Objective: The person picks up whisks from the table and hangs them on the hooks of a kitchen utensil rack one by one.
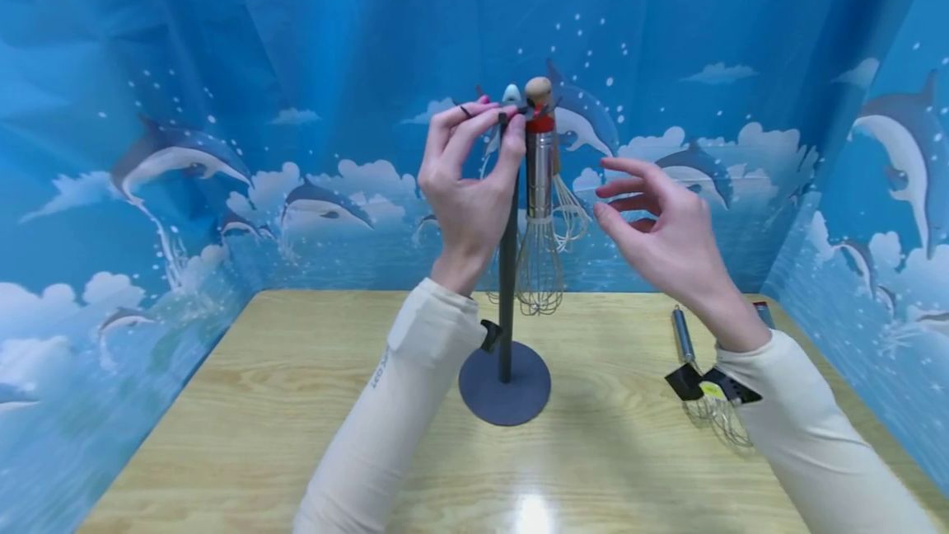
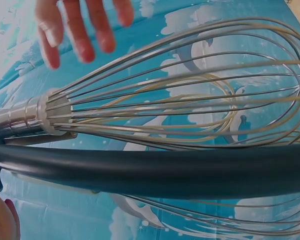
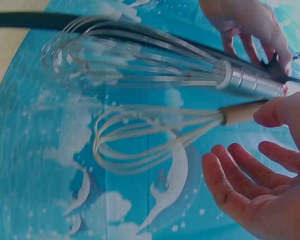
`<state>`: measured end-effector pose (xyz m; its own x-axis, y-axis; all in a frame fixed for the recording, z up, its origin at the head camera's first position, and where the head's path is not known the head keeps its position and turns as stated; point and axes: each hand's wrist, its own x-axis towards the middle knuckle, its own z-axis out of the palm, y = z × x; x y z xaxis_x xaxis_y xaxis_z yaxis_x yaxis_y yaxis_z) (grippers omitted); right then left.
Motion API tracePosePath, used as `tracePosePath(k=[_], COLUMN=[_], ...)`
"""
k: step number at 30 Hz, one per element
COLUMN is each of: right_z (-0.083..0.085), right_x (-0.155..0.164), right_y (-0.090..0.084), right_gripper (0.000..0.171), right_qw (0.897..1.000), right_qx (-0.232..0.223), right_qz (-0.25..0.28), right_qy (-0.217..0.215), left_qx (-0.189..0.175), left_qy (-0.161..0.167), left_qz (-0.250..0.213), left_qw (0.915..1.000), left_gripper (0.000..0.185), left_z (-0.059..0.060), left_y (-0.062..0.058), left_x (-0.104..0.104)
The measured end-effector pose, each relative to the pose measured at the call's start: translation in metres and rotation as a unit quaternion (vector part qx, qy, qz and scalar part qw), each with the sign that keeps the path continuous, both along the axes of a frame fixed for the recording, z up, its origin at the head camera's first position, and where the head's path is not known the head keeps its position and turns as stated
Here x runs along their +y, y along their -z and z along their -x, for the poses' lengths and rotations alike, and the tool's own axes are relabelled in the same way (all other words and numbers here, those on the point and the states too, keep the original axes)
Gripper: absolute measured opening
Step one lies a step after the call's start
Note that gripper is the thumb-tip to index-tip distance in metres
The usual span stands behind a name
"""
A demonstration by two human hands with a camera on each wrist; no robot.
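With the steel whisk point(image 1: 539, 200), likely light, stiff in the handle, springy in the wires and slippery on the smooth metal; best taken round mid-handle. Hung beside the upper pole of the dark stand point(image 1: 507, 287), near vertical along its long axis, with wire loops pointing down. Pinching the stand's top with the left hand point(image 1: 469, 188); grasping nothing with the right hand point(image 1: 663, 225), loosely curved and well apart.

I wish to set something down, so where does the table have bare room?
Bare: the table left of the left sleeve, and between the stand's base and the lying whisk. Crowded: higher on the stand, with hanging whisks and the left hand.
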<state>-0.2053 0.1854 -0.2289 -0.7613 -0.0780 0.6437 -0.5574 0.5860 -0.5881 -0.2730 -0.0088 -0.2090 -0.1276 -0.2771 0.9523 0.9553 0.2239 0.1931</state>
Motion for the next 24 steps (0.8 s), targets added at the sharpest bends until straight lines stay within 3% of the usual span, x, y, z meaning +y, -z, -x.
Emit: tracePosePath(k=[9,24], right_z=[-0.001,0.006], right_x=[0.029,0.064], right_y=[0.010,0.032], right_gripper=[0.045,0.051], right_qw=[0.996,0.980], right_qx=[-0.034,-0.099], right_qz=[-0.047,-0.141], right_qy=[0.074,0.101], left_qx=[0.002,-0.003], left_qy=[-0.003,-0.011], left_qz=[-0.014,-0.019], left_qw=[0.9999,0.9998], left_gripper=[0.019,0.020], left_z=[0.000,-0.001], left_y=[-0.001,-0.001], left_x=[0.002,0.002])
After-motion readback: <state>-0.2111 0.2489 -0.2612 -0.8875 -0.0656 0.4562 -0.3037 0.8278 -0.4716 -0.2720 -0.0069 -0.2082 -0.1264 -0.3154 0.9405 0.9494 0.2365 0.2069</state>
